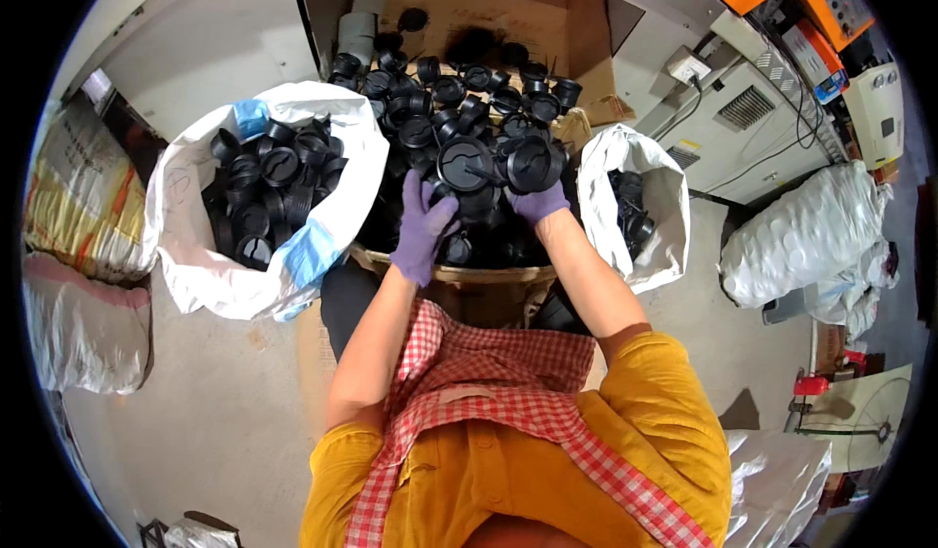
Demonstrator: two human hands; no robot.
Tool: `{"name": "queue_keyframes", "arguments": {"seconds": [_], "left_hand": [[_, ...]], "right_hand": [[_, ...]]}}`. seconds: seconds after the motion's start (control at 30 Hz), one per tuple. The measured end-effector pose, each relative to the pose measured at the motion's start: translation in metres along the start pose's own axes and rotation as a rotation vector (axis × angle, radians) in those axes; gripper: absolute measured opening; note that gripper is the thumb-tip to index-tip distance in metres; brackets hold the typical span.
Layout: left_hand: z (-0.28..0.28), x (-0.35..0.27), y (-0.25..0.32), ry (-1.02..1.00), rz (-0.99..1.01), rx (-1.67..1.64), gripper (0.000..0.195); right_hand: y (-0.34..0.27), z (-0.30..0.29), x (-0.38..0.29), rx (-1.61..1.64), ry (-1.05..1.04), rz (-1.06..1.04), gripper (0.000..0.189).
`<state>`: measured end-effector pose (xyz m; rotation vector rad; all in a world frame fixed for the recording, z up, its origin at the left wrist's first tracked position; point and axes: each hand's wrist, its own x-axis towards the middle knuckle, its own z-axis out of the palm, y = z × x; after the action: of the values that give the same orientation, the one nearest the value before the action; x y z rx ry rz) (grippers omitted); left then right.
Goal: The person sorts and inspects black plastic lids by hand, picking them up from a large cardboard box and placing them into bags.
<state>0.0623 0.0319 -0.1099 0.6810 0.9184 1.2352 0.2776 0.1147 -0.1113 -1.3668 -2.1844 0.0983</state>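
Observation:
Many round black plastic caps with threaded rims lie heaped in a cardboard box (506, 275) before me. My left hand (423, 227), in a purple glove, is at the near left of the heap, fingers partly spread beside a large black cap (465, 164); whether it grips anything is not clear. My right hand (540, 198), gloved alike, is under and behind another large black cap (533, 164) and holds it, its fingers mostly hidden. A thin black strip shows between the two large caps.
A white woven sack (194, 284) with black caps stands at left, a smaller white sack (676, 204) with black parts at right. Behind rises a cardboard panel (513, 13). A grey machine cabinet (769, 138) and a stuffed translucent bag (802, 237) are farther right.

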Motion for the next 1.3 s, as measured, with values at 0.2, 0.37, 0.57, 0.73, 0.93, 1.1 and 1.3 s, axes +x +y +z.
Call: {"name": "queue_keyframes", "arguments": {"seconds": [0.2, 0.37, 0.57, 0.73, 0.93, 1.1, 1.3], "left_hand": [[0.034, -0.024, 0.017, -0.151, -0.123, -0.311, 0.044], [0.029, -0.036, 0.017, 0.067, -0.046, -0.133, 0.046], [0.027, -0.041, 0.023, 0.092, 0.059, -0.001, 0.049], [0.018, -0.04, 0.023, 0.077, 0.243, 0.188, 0.056], [0.014, -0.052, 0.036, -0.057, 0.261, 0.26, 0.096], [0.027, -0.073, 0.065, -0.259, 0.229, 0.226, 0.098], [0.032, -0.09, 0.074, -0.242, -0.063, -0.059, 0.091]], "right_hand": [[-0.04, -0.003, -0.013, -0.12, 0.076, -0.145, 0.04], [-0.036, -0.004, -0.028, 0.585, -0.181, 0.026, 0.048], [-0.045, -0.001, -0.05, 1.214, -0.001, 0.15, 0.047], [-0.05, -0.022, -0.06, 0.707, 0.121, -0.003, 0.051], [-0.056, -0.052, -0.06, 1.106, 0.035, 0.296, 0.063], [-0.058, -0.078, -0.067, 1.146, -0.233, 0.127, 0.057], [-0.061, -0.096, -0.069, 1.286, -0.337, 0.002, 0.059]]}}
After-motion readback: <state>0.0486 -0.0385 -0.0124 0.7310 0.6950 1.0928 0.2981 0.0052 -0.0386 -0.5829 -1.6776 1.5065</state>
